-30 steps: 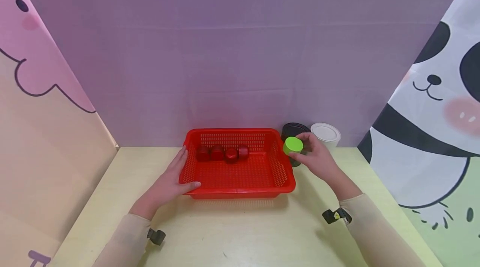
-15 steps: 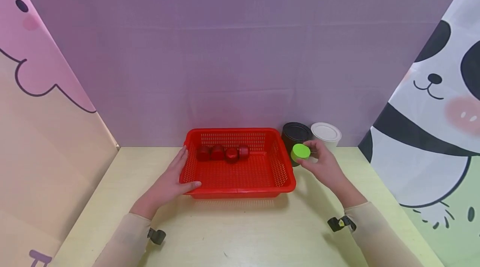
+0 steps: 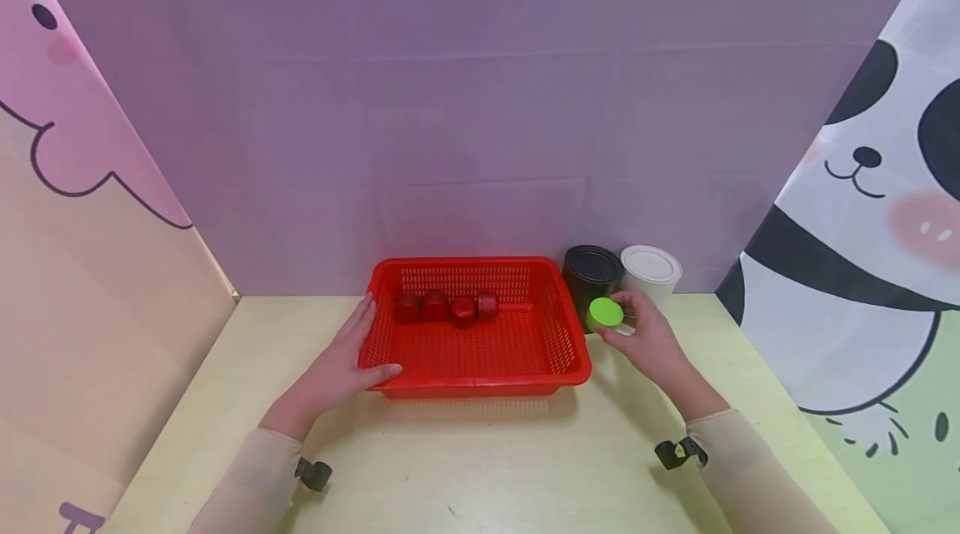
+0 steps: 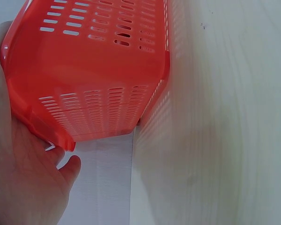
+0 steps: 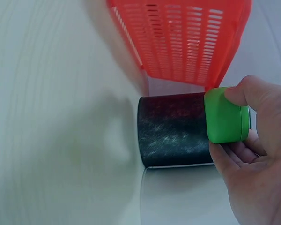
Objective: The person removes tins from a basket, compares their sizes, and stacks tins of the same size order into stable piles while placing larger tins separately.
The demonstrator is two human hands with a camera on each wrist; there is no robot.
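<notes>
My right hand pinches a small bright green cylinder between thumb and fingers. In the right wrist view the green cylinder overlaps the upper end of a black canister; the head view places it in front of the black canister. Whether they touch I cannot tell. My left hand rests on the front left corner of a red perforated basket, thumb over the front rim, straight fingers along the left side. Several small dark red cylinders lie inside, toward the back left.
A white canister stands to the right of the black one, near the purple backdrop. The basket sits on a light wooden table. Printed panels flank the table at left and right.
My right hand has moved a little right and toward me with the green cylinder, uncovering the black canister's top. The left hand and the basket have stayed in place.
</notes>
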